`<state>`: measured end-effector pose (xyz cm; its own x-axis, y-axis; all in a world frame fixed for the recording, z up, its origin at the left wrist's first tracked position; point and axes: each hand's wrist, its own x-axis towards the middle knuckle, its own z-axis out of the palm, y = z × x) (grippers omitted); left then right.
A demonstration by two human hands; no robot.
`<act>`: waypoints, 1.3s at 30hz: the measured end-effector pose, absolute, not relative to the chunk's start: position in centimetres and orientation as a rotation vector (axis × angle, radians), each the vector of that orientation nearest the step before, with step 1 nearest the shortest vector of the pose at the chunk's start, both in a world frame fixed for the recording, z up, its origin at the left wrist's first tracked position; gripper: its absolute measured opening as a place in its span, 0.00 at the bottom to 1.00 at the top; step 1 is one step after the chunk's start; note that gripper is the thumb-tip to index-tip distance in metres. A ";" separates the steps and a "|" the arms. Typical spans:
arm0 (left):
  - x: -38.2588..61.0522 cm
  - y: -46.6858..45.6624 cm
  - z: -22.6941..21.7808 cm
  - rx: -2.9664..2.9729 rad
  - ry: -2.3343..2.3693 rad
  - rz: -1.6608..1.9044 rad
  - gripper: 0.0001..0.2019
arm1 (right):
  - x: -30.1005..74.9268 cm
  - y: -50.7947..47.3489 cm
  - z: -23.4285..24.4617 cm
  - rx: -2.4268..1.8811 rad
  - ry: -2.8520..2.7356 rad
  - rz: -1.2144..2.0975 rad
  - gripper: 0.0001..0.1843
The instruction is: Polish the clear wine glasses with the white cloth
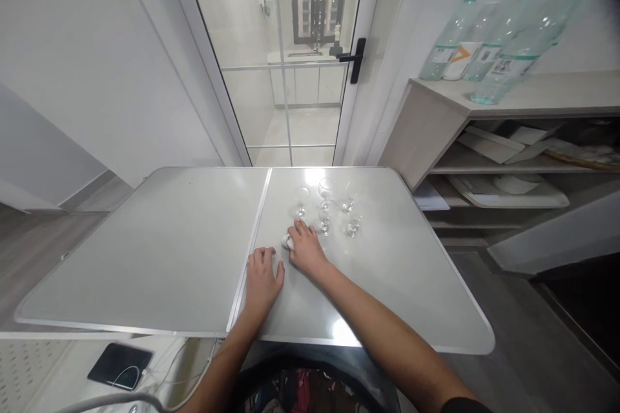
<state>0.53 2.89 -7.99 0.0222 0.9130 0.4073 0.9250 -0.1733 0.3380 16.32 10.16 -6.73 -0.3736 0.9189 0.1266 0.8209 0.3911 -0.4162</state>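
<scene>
My right hand (306, 248) is closed over a small white object (287, 242) on the right half of the table; my fingers and palm hide most of it, and I cannot make out its kind. Just left of it, my left hand (263, 277) hovers at or rests on the tabletop near the seam, fingers apart and nothing in them. Beyond my right fingertips stand several small clear stemmed glasses in a loose cluster. A left-hand glass (301, 211) is nearest those fingertips, with another glass (325, 226) and a front right glass (353, 227) beside it.
The pale folding table (184, 251) has a metal seam (252, 239) across it. A glass door (285, 110) is behind. On the right, a shelf unit (436, 103) holds several plastic bottles (513, 58). Below the table's front left lies a dark phone (120, 364) with cables.
</scene>
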 end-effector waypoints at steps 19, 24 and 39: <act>0.6 2.8 -7.8 -2.235 -2.006 -0.845 0.06 | 16.0 11.3 -7.6 -1.485 -2.176 0.466 0.27; 0.6 2.8 -7.9 -2.238 -1.995 -0.830 0.07 | 16.1 11.5 -8.1 -1.499 -2.179 0.483 0.28; 0.5 2.9 -8.2 -2.233 -1.989 -0.856 0.07 | 16.4 12.0 -7.9 -1.531 -2.162 0.500 0.26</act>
<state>0.51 2.86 -8.15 0.0309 0.9095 0.4145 0.9264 -0.1817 0.3297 16.38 12.03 -7.95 -0.2889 0.9462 0.1456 0.7862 0.3213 -0.5278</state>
